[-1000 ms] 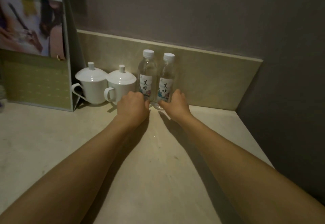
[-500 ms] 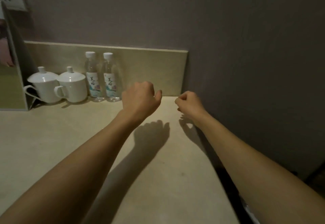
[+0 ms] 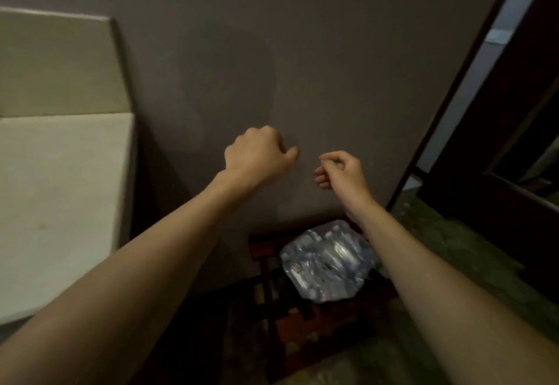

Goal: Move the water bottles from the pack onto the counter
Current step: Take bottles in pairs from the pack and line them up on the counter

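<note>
A plastic-wrapped pack of water bottles (image 3: 325,265) lies low down at the lower centre, on a dark red wooden rack (image 3: 266,251). The pale counter (image 3: 60,203) fills the left side; no bottles on it are in view. My left hand (image 3: 257,155) hangs in the air before the grey wall, fingers curled into a loose fist and holding nothing. My right hand (image 3: 340,171) is beside it, a little lower, fingers loosely curled and empty. Both hands are well above the pack.
A beige backsplash (image 3: 57,64) rises behind the counter. The grey wall (image 3: 302,52) stands straight ahead. A dark door frame (image 3: 453,97) runs diagonally at the right, with dark furniture (image 3: 514,173) beyond it and patterned floor (image 3: 453,248) below.
My hands let go of the two bottles standing by the cups and pulled away to the right. The view swung right; the cups and bottles left the frame and the pack came into sight.
</note>
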`<state>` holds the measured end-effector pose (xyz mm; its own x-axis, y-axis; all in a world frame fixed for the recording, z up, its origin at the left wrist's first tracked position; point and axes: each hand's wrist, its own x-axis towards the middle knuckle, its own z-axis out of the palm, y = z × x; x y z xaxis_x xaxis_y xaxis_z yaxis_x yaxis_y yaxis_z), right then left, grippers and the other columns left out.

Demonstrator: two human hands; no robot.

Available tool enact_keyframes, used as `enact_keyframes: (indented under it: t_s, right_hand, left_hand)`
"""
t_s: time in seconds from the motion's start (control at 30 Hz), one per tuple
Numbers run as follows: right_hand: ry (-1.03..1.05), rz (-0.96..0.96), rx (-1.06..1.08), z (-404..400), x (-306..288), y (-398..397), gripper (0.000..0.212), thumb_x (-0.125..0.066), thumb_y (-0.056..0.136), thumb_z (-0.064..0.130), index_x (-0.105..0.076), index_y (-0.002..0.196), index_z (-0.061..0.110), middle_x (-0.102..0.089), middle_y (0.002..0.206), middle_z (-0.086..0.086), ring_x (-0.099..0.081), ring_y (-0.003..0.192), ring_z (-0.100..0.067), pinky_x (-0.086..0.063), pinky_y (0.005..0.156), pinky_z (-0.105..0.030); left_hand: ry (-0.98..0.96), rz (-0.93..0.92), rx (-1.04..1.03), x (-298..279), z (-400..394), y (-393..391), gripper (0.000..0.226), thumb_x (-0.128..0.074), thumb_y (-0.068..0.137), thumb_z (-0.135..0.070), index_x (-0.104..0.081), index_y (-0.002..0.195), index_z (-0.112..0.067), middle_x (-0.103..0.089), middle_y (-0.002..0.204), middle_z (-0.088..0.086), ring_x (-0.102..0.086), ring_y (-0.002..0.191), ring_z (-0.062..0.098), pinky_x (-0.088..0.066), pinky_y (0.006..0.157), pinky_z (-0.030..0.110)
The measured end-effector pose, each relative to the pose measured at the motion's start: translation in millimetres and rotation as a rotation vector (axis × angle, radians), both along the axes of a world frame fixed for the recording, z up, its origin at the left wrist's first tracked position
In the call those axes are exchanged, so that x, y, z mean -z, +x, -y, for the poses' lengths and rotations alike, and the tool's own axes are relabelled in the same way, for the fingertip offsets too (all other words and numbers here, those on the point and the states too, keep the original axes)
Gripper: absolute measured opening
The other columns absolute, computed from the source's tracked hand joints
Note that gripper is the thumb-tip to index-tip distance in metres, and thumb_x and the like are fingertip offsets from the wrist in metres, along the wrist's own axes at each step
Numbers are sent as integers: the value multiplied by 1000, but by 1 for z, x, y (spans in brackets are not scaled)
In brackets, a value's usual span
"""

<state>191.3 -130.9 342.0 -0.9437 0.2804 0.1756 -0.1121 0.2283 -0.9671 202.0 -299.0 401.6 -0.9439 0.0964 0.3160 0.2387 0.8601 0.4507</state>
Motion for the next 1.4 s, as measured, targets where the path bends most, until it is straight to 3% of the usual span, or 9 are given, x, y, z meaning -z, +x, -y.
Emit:
enact_keyframes:
  t_s: [0.17,0.5,0.7,0.9,1.03,1.13,1.2,1.3,1.4]
  right_hand:
    - [-47,115,107,-72,39,1,10,-48,97,10,-58,96,8,-58,69,-6,-55,52,-12,-46,45,-16]
    - [33,472,103,-174,130,-76,14,-53,96,17,-59,83,14,-63,70,-4,-62,59,-11,-51,47,-16]
    - [122,760,-56,-218,185,-136,14,-56,94,24,-54,83,17,-60,80,-4,-61,65,-12,-53,58,-22]
    - [175,956,-122,-248,243,-162,13,-56,94,23,-56,87,11,-57,89,-11,-60,78,-20,-54,75,-34]
    - [271,1024,-248,-254,278,-175,15,-50,93,16,-53,80,10,-52,83,-12,-53,79,-25,-43,70,-35]
    - [297,1125,-343,-262,305,-181,28,-48,93,15,-50,65,12,-52,69,-3,-52,68,-17,-41,63,-29]
    - [284,1177,-390,-268,326,-188,31,-44,93,11,-49,63,17,-53,71,-3,-54,73,-19,-45,71,-30]
    - [280,1231,-474,-273,359,-200,25,-41,98,12,-64,93,5,-65,99,-16,-61,99,-30,-49,93,-40]
    - [270,1266,-513,-267,392,-208,37,-39,103,24,-58,126,2,-61,123,-19,-58,114,-31,-46,100,-39]
  left_hand:
    - [-81,125,73,38,-69,-11,47,-53,84,-57,-71,103,-18,-69,106,11,-65,98,35,-50,79,37]
    - [-80,511,76,159,-148,-105,42,-53,84,-59,-63,88,-18,-63,89,3,-60,76,22,-45,65,31]
    - [72,765,49,234,-201,-170,46,-53,87,-55,-69,89,-13,-70,91,6,-68,85,25,-57,78,36]
    - [110,958,72,305,-243,-189,36,-50,93,-41,-63,77,-12,-68,85,8,-67,86,23,-49,72,31]
    - [181,1023,7,345,-262,-201,41,-52,95,-30,-48,56,-20,-51,56,0,-53,55,12,-41,52,24]
    - [227,1091,-39,370,-277,-209,36,-49,98,-29,-58,67,-14,-58,70,2,-52,63,11,-39,53,22]
    - [260,1139,-59,381,-288,-213,32,-46,100,-26,-66,83,-7,-66,87,9,-57,73,14,-44,61,25]
    - [258,1196,-116,401,-300,-218,36,-41,102,-22,-68,99,1,-69,101,15,-62,81,20,-50,70,29]
    - [278,1276,-167,429,-304,-222,36,-38,103,-21,-67,98,0,-63,85,12,-51,62,12,-39,54,20]
